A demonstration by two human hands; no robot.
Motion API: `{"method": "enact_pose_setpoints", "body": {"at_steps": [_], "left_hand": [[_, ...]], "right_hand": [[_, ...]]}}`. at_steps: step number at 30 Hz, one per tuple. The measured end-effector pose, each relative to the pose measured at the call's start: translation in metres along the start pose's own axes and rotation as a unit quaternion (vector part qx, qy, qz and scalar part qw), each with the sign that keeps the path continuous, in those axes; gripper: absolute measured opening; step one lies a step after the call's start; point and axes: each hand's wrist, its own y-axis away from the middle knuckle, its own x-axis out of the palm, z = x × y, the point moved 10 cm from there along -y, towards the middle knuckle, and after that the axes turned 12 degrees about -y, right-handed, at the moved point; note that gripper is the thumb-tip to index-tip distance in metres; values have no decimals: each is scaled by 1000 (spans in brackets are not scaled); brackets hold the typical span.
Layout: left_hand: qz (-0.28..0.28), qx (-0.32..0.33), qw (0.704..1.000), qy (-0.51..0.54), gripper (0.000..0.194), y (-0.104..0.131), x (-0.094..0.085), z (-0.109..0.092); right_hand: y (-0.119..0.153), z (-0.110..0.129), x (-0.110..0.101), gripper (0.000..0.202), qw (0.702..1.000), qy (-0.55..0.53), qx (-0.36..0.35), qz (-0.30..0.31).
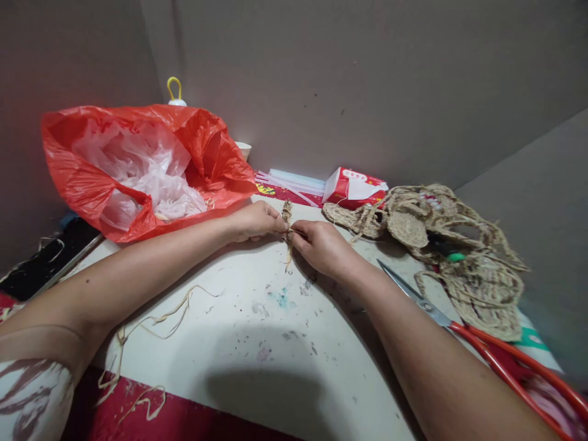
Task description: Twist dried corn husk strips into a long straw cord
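Note:
Over the middle of the white tabletop, both hands meet at a short braided straw piece point(287, 211). My left hand point(258, 222) pinches it from the left, fingers closed at its side. From the right, my right hand point(325, 246) grips the same piece with thumb and forefinger pressed together. The braid's upper end sticks up between the hands, and loose strands hang below them. Fingertips hide its middle part. On the left of the table, under my left forearm, long pale straw strands point(177, 313) trail toward the front edge.
A red plastic bag point(220, 153) holding white plastic stands at back left. Woven straw sandals point(408, 228) are heaped at right. Scissors point(432, 311) with red handles lie beside my right forearm. At the back are a red tissue pack point(342, 187) and pale sticks point(294, 182).

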Motion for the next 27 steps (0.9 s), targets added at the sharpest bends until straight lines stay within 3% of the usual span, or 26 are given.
{"method": "enact_pose_setpoints", "body": {"at_steps": [4, 10, 14, 19, 27], "left_hand": [[77, -30, 995, 54, 22, 2, 14, 4], [62, -27, 995, 72, 23, 3, 16, 3], [53, -20, 996, 66, 24, 1, 15, 3], [50, -21, 995, 80, 21, -1, 14, 5], [76, -45, 987, 135, 18, 1, 16, 8]], "right_hand": [[1, 0, 2, 22, 1000, -3, 0, 7], [4, -1, -6, 25, 999, -18, 7, 40], [7, -5, -16, 26, 998, -47, 44, 16], [12, 7, -5, 27, 989, -133, 61, 7], [20, 10, 8, 31, 994, 0, 105, -20]]}}
